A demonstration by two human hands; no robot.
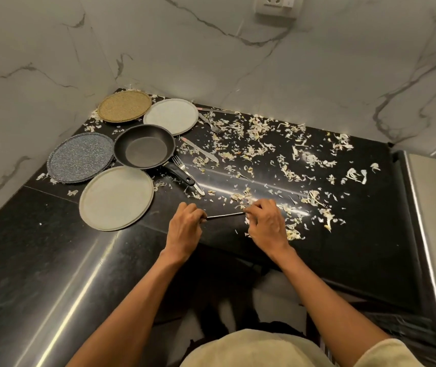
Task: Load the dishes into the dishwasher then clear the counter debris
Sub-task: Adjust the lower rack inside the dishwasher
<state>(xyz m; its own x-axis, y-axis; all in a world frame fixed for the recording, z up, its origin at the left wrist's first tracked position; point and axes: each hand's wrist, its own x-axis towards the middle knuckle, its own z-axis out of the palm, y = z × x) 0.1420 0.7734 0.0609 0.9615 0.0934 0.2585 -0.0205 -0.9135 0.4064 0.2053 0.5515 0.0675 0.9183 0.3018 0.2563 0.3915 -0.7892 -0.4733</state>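
Item 1. Black polished stone counter [238,255]: it carried every dish and the scraps; no dishwasher was in view.

Item 2. Pale grey-green round plate [116,197]: it lay nearest you on the left, unloaded.

Item 3. Blue-grey speckled round woven mat [80,157]: it lay flat behind that plate.

Item 4. White-grey round plate [171,116]: it sat further back, touching or overlapped by the pan rim.

Item 5. Tan woven round mat [124,105]: it sat in the far corner.

Item 6. Black non-stick frying pan [144,147]: it was empty, handle pointing towards you.

Item 7. Pale shredded vegetable scraps [264,144]: they were strewn over the right half of the counter, untouched.

Item 8. Your left hand [185,226] and right hand [265,223]: each had its fingers curled on one end of a thin silver metal utensil [226,215], held level just above the counter edge. Which utensil it was could not be told.

Item 9. Loose cutlery: a silver table knife [199,149], a silver fork [185,170] beside the pan handle, a second fork [209,122] and another knife [218,110] at the back.

Step in hand, by judgement: you were gathering cutlery, early in the loading stage. The next move called for passing the utensil to one hand, collecting the remaining pieces, then carrying them to the dishwasher.

Writing: none could be read; the white wall socket [275,6] bore no legible mark.
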